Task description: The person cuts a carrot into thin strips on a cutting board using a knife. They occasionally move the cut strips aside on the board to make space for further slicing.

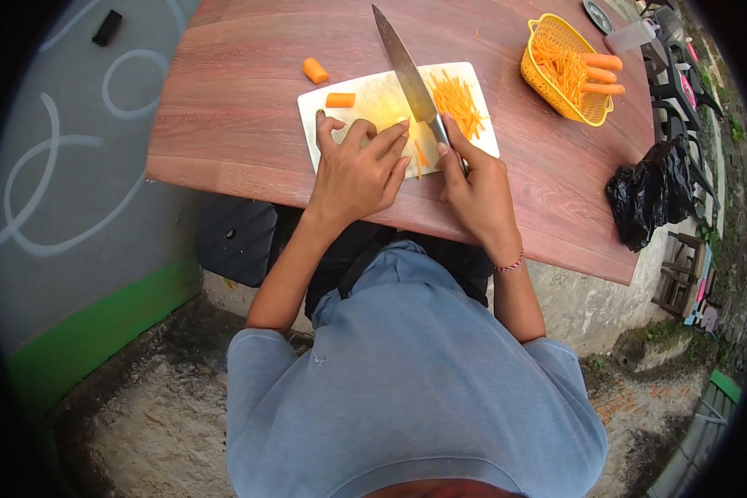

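My right hand grips the handle of a large knife, whose blade points up and left over the white cutting board. My left hand rests on the board left of the blade, fingers bent and apart, its fingertips near the knife; nothing shows clearly between them. A pile of carrot strips lies right of the blade, and a few strips lie between my hands. One carrot piece sits at the board's upper left, and another carrot piece lies on the table just beyond it.
On the wooden table, a yellow basket at the right holds carrot strips and several carrots. A black plastic bag hangs by the right edge. A clear container and a round dish stand farther back.
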`<state>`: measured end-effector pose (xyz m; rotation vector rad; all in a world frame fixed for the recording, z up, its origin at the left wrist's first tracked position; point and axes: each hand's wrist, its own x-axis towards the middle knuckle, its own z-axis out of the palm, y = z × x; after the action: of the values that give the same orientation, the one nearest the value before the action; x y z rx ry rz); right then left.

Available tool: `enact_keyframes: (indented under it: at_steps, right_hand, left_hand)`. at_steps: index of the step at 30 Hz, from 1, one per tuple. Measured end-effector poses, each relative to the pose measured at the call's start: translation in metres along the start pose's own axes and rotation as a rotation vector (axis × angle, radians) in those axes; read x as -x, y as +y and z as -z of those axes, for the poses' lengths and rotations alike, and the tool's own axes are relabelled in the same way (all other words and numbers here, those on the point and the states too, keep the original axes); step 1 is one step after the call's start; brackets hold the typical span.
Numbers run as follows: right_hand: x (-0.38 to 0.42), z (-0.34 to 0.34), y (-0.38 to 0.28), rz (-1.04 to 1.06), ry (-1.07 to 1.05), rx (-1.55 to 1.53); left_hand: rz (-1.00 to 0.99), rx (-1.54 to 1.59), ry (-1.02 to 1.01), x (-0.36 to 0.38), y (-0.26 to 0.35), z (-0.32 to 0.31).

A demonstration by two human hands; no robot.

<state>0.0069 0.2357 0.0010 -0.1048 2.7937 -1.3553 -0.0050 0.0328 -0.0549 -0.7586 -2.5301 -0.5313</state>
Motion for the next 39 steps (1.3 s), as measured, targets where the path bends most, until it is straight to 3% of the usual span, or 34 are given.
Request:
enact_keyframes:
  at_steps: [8,16,21,26,35,39]
  right_hand:
    - [0.011,0.014,-0.004,0.029,0.028,-0.038]
    - [0.057,0.011,-0.003,-0.065,-0.111,-0.229]
    - [0.068,0.014,-0.003,-0.065,-0.139,-0.184]
    - [0.038,0.029,0.007,0.017,-0.004,0.007]
    - [0.031,0.033,0.002,0.102,0.0,-0.035]
    - [0.036,0.032,-0.003,0.028,-0.08,-0.066]
  left_hand:
    - [-0.013,-0.022,-0.059,-0.007,0.005,0.008]
    - [0.111,0.093,0.139,0.005,0.002,0.025]
    - [0.132,0.094,0.179,0.006,-0.003,0.039]
    - [0.172,0.089,0.188,0.001,-0.02,0.045]
    - [0.365,-0.13,0.045,-0.022,-0.042,0.036]
    - [0.439,-0.147,-0.004,-0.024,-0.043,0.021]
